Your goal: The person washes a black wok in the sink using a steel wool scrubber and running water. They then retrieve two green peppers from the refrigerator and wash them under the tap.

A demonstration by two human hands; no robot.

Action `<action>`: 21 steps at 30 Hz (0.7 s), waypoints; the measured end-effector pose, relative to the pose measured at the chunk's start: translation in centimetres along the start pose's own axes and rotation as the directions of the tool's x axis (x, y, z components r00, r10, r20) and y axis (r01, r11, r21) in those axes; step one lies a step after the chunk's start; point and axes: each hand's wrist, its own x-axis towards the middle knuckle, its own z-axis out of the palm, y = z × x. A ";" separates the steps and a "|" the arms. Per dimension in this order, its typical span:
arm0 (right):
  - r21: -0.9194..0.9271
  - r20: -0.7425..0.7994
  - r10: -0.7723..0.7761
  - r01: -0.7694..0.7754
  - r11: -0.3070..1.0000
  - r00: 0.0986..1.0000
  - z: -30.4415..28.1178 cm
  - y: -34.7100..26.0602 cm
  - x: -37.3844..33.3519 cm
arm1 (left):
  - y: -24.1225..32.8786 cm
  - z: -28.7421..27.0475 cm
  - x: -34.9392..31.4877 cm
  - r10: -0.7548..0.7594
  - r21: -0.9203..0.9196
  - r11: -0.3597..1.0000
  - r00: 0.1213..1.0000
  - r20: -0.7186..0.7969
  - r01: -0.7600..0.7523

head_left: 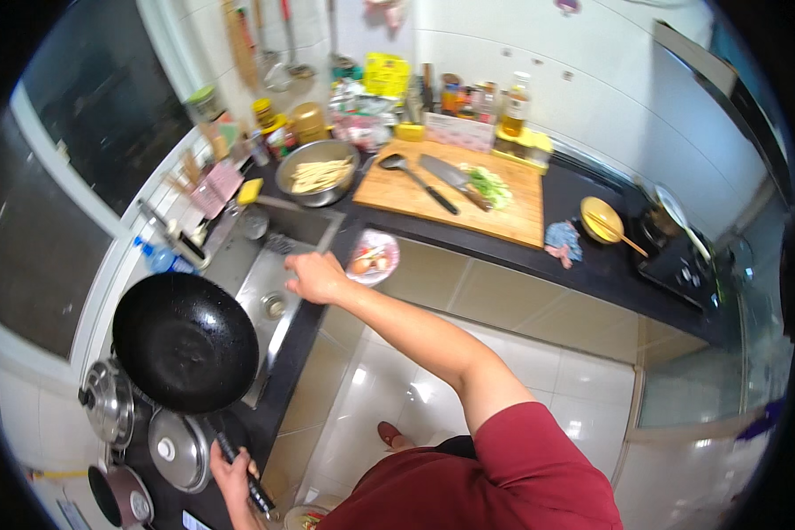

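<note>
My left hand [231,474] grips the black handle of a wok [185,340]. The wok is tilted above the near part of the sink, its dark, shiny inside facing up with nothing in it. My right arm stretches across to the sink [305,340], where my right hand [316,276] hovers over the inner edge. Its fingers are partly curled and apart, with nothing seen between them. A dark scrubber-like thing [280,244] lies in the basin just beyond my fingertips. The drain [275,306] shows below the hand.
A cutting board [389,190] carries a cleaver [450,179], a black ladle [420,184] and chopped greens [490,187]. Beside it stands a metal bowl [278,177] of pale strips. Lidded pots [178,449] sit at the lower left. A yellow bowl [597,216] with chopsticks is near the stove.
</note>
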 end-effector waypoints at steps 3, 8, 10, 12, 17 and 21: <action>0.651 0.145 -0.085 -0.031 0.758 0.986 -3.9 6.0 -9.5 | 1.8 2.0 -3.7 -0.077 -0.173 0.978 0.972 0.223 0.118; 0.640 0.062 0.187 -0.183 0.746 0.980 -11.3 12.7 -29.4 | 1.7 9.1 -12.9 -0.194 -0.074 0.962 0.847 0.495 0.263; 0.674 0.012 0.321 -0.245 0.697 0.947 -13.3 15.8 -37.6 | 2.0 13.3 -16.5 -0.256 0.003 0.950 0.775 0.578 0.311; 0.698 -0.037 0.462 -0.308 0.646 0.886 -15.3 18.9 -46.3 | 1.8 17.3 -19.5 -0.315 0.080 0.931 0.671 0.672 0.357; 0.735 -0.271 0.732 -0.356 0.576 0.625 -21.0 22.2 -65.7 | 0.6 28.5 -26.5 -0.411 0.269 0.857 0.268 0.872 0.440; 0.710 -0.486 0.803 -0.381 0.593 0.344 -27.1 20.2 -77.5 | -0.5 38.9 -32.3 -0.435 0.410 0.835 -0.016 0.900 0.367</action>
